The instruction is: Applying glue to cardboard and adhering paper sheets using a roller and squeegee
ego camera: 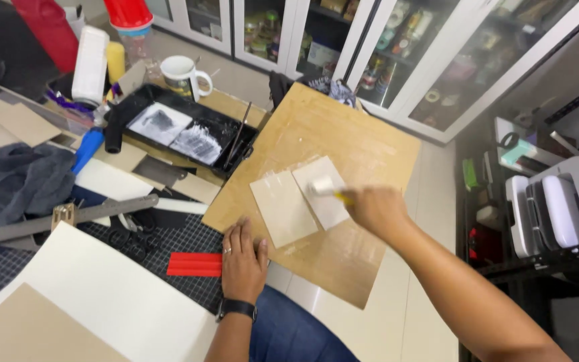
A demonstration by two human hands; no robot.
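Observation:
My right hand (378, 211) grips a small paint roller (323, 187) with a yellow handle. Its white foam head rests on the right one of two pale cream panels (322, 193). The left panel (281, 208) lies beside it. Both panels sit on a brown wooden board (363, 147). My left hand (242, 260) lies flat, fingers apart, on the board's near left edge, holding nothing. A dark watch is on that wrist.
A black paint tray (219, 127) with white paint and a thin stick stands left of the board. A mug (181, 75), white bottle (90, 64), grey cloth (15, 181), red strip (196, 264) and large white sheets (112, 295) crowd the left. Glass cabinets (397, 47) stand behind.

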